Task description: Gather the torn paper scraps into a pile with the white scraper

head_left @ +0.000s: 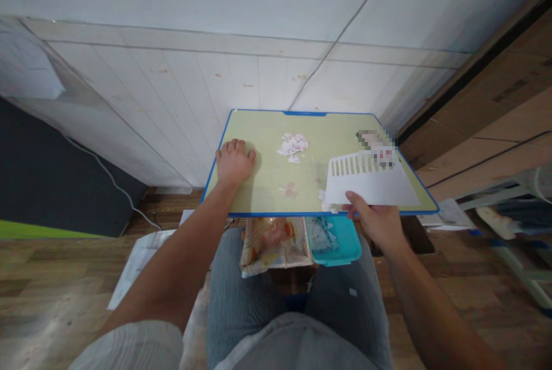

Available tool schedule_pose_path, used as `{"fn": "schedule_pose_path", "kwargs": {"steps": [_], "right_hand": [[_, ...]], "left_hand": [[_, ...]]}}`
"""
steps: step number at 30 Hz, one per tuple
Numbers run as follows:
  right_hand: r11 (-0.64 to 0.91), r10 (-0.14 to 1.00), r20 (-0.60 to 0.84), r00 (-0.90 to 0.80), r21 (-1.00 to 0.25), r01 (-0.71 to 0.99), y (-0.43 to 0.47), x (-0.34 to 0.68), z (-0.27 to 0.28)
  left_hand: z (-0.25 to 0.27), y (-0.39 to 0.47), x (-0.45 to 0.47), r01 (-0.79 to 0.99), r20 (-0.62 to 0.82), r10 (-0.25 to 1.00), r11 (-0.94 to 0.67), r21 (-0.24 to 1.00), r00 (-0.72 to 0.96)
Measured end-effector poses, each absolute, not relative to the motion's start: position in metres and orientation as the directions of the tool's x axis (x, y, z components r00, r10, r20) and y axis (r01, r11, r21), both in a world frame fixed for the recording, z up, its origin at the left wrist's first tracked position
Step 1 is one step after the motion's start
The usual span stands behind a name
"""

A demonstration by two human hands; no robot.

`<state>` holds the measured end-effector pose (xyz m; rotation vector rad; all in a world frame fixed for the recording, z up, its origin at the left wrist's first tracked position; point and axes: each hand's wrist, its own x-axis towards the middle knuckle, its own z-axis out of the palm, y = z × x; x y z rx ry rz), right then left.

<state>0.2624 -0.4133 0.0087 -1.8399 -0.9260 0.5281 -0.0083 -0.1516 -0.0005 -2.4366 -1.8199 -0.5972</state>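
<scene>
My left hand [235, 161] lies on the left side of the small yellow-green table [263, 186], fingers stretched out and holding nothing. At the front right edge, my right hand [379, 223] grips a white sheet with a row of slots [366, 183], thumb on top and the other fingers partly hidden. A pile of torn paper scraps [293, 144] sits toward the back middle. Flat pinkish bits [290, 189] lie nearer the front, and white scraps [324, 200] show beside the sheet's left corner. Behind the sheet is a partly blurred-out item [373, 138].
Below the table's front edge are a patterned open box [276, 263] and a teal container [338, 243] with pale bits inside. A white panelled wall [233, 79] stands behind the table, with a cable [340, 33] running down it. Cardboard [483, 88] rises on the right.
</scene>
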Motion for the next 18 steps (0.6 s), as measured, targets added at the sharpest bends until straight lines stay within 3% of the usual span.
{"fn": "schedule_pose_path", "kwargs": {"steps": [18], "right_hand": [[-0.231,0.786,0.021,0.618,-0.917,0.325,-0.413,0.271,0.01]], "left_hand": [[-0.002,-0.151,-0.009,0.928,0.335,0.912,-0.315,0.198,0.238]]}}
